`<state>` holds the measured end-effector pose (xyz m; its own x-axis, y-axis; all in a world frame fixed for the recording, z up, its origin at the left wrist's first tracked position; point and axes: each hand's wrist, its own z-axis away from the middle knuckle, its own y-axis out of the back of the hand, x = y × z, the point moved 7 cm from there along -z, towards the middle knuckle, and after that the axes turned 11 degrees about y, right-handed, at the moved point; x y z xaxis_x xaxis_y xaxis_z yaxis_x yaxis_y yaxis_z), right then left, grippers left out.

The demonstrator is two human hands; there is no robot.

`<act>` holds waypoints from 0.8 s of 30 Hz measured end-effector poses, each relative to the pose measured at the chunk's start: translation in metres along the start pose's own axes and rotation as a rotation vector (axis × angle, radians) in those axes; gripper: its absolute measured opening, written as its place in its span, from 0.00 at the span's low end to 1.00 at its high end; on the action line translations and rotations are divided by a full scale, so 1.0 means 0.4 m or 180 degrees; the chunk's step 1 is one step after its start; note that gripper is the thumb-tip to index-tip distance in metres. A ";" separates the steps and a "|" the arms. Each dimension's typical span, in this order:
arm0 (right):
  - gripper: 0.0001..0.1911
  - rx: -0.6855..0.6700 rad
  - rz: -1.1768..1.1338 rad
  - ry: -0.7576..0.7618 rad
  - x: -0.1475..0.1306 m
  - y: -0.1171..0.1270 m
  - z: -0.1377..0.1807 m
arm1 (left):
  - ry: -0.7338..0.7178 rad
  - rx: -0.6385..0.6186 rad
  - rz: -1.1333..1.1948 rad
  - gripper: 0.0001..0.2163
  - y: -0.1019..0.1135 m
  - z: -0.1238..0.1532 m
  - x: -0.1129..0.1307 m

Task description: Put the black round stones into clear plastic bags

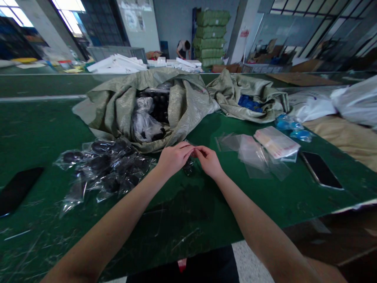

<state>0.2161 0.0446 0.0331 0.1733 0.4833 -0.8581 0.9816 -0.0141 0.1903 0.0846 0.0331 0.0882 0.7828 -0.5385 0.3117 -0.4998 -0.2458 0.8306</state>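
My left hand (pixel 173 158) and my right hand (pixel 207 160) meet over the green table, fingertips pinched together at the top of a small clear plastic bag (pixel 188 168). Something dark shows inside that bag, partly hidden by my fingers. To the left lies a pile of clear bags with round black pieces (pixel 100 163) in them. Right of my hands are flat clear plastic bags (pixel 251 151), loose and overlapping, with a thicker stack of bags (pixel 277 142) on top. Behind my hands an open woven sack (pixel 114 102) holds many black round pieces (pixel 160 106) and a crumpled clear bag (pixel 144 122).
A second woven sack (pixel 226 94) with blue contents stands at the back right, near small bags of blue pieces (pixel 294 126). Phones lie at the right (pixel 321 169) and far left (pixel 19 186). Another person (pixel 183 48) bends near stacked green bales (pixel 210 37).
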 end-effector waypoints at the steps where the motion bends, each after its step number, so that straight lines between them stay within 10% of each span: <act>1: 0.11 -0.0060 0.0105 0.0091 -0.010 -0.002 0.001 | -0.0029 -0.0016 -0.0072 0.14 -0.005 0.003 0.003; 11: 0.11 -0.0428 0.1255 0.1147 -0.090 -0.015 0.009 | -0.0035 -0.0040 -0.0242 0.14 -0.004 0.007 0.009; 24: 0.13 -0.0577 0.1180 0.1225 -0.105 -0.023 0.017 | 0.0054 0.0190 -0.0232 0.10 -0.005 0.014 0.006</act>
<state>0.2003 0.0186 0.0641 0.4291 0.7596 -0.4888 0.8252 -0.1096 0.5540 0.0855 0.0280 0.0848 0.8238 -0.5039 0.2596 -0.4621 -0.3318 0.8224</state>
